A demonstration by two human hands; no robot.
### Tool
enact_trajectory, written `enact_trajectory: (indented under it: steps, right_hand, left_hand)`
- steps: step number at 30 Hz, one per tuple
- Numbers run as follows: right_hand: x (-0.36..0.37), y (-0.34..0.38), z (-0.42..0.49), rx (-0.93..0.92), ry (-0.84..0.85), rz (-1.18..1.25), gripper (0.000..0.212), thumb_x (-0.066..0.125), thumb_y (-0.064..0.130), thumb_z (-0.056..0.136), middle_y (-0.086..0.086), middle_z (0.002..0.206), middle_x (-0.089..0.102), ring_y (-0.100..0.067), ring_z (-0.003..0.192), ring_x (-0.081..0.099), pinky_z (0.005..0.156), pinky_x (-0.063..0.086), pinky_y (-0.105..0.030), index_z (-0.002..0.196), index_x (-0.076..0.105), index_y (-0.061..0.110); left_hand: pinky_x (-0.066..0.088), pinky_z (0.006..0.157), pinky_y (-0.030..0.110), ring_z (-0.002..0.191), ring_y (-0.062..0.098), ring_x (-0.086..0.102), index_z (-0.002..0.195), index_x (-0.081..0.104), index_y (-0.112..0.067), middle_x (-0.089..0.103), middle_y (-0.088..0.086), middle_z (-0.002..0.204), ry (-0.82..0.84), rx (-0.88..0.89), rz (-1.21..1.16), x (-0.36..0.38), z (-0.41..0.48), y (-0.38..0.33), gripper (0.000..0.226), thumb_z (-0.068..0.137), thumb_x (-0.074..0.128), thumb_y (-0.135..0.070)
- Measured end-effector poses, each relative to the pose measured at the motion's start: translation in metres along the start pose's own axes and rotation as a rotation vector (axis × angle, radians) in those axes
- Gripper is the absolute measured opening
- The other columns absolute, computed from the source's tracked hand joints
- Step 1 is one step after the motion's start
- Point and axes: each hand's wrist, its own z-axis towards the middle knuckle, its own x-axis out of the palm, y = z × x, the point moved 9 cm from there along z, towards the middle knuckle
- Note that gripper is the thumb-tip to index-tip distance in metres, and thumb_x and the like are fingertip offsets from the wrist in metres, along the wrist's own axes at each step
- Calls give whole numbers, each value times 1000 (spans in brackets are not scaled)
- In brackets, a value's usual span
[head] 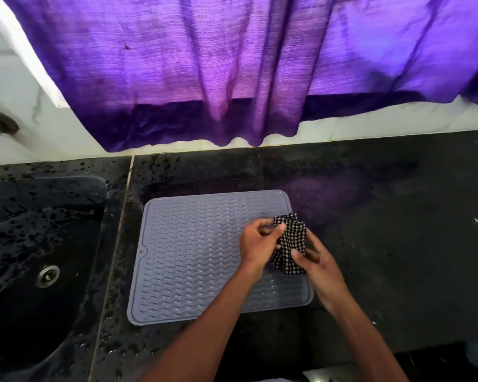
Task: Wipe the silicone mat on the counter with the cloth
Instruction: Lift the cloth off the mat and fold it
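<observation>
1. Head view, layout: grey silicone mat (204,257) lies flat on the dark speckled counter (384,216), just right of the black sink (39,257). Purple curtain (218,64) hangs over the back wall, clear of the work area.
2. Cloth (290,244): small black-and-white checked piece, bunched, held up over the mat's right edge between both hands. Whether it touches the mat, can't tell.
3. Left hand (255,248): fingers curled, thumb and forefinger pinching the cloth's upper left part. Closed on fabric, not loose.
4. Right hand (319,264): thumb pressed onto the cloth's lower right, remaining fingers partly tucked behind it; their exact spread is hidden.
5. Handling, my read: cloth is light, limp, zero stiffness. Wad or fold it into a pad, then press with a flat palm rather than dragging by a corner.
6. Mat looks thin, flexible, wavy-ribbed with a raised rim. Likely grippy on stone, but it could creep or buckle under a hard stroke; pin a near corner or edge with the free hand.
</observation>
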Motion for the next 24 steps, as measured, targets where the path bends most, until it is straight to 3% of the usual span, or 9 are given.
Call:
enact_trajectory:
  steps: [2,7,10,16,20,24]
  right_hand:
    - [-27,-1,0,-26,-133,-62,56,73,9,81,-3,116,69,-16,108,66,91,52,-35,131,53,27]
    - [-84,15,0,-78,-423,-198,28,76,16,81,-2,105,69,-7,91,65,77,50,-21,105,62,21]
    - [-105,22,3,-96,-498,-333,24,78,22,80,7,96,69,-5,90,64,86,53,-30,99,64,26]
    - [-120,32,14,-124,-501,-553,31,78,27,80,4,94,70,-8,87,65,82,46,-21,107,67,17]
    - [-117,33,20,-157,-455,-651,29,77,25,81,2,93,70,-8,84,63,80,43,-19,106,67,15]
    - [-115,30,22,-227,-420,-716,30,75,24,82,-2,99,71,-12,88,64,84,47,-25,108,67,13]
  left_hand:
    - [54,54,18,64,7,67,105,67,-11,72,7,90,18,-17,-8,19,0,4,21,88,79,-16]
    - [63,65,34,56,2,66,101,65,-13,67,2,83,63,-18,36,65,11,10,21,87,80,-18]
    - [64,68,39,57,7,66,101,65,-11,65,2,78,85,-9,100,87,19,9,20,88,79,-18]
    - [64,67,44,63,23,73,92,65,-17,71,6,78,70,53,268,104,30,13,14,89,79,-20]
    - [63,62,32,63,20,74,104,72,-8,75,7,84,49,85,364,102,30,12,19,90,77,-20]
    - [63,69,34,64,19,75,108,72,-6,77,6,86,42,117,435,97,29,16,22,91,75,-21]
